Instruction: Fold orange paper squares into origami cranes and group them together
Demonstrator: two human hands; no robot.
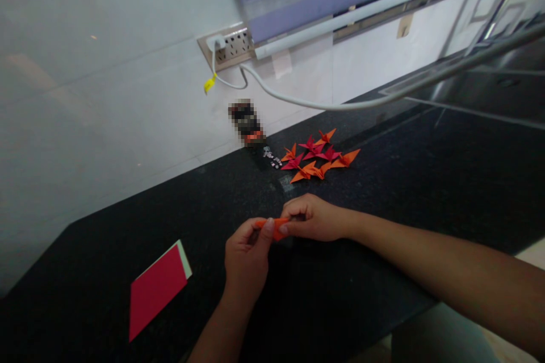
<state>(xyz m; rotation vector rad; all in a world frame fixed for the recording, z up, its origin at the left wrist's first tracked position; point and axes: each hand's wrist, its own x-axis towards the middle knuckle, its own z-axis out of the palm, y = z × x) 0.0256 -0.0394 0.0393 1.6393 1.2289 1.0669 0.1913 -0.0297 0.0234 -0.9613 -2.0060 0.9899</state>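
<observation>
Both my hands pinch a small folded piece of orange paper (276,225) just above the black countertop (383,181). My left hand (247,255) grips its left end with thumb and fingers closed. My right hand (313,218) holds the right end, fingers curled over it. Beyond my hands lies a cluster of several folded paper cranes (319,157), orange and dark red. A stack of red paper sheets (156,289) rests flat to the left of my left hand.
A small dark object (249,125) leans against the white wall behind the cranes. A wall socket (230,45) holds a white plug with a cable (319,105) running right. A sink area (481,85) lies at the far right.
</observation>
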